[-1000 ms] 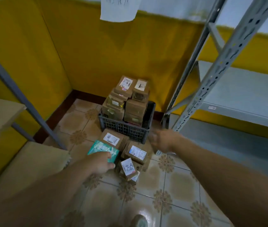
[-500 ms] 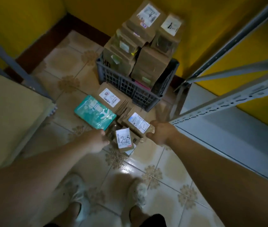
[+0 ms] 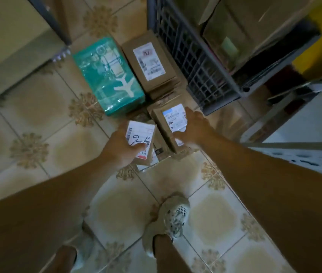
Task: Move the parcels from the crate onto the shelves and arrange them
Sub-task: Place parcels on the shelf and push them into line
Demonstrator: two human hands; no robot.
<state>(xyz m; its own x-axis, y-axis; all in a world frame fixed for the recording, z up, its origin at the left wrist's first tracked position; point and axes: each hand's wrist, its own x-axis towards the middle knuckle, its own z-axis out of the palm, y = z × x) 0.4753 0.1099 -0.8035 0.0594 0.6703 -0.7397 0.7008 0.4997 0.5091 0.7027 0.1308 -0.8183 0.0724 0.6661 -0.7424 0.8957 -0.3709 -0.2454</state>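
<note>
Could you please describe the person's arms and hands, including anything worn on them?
The left hand and right hand are bare, with no gloves, rings or watch; no sleeves show on either arm in this dim view.

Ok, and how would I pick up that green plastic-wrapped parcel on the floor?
Grab the teal plastic-wrapped parcel by its near short end, reaching down from the bare-tile side. It lies flat, and its right long side sits against the brown cardboard box with the white label, so there's probably no room to grip there.
</note>
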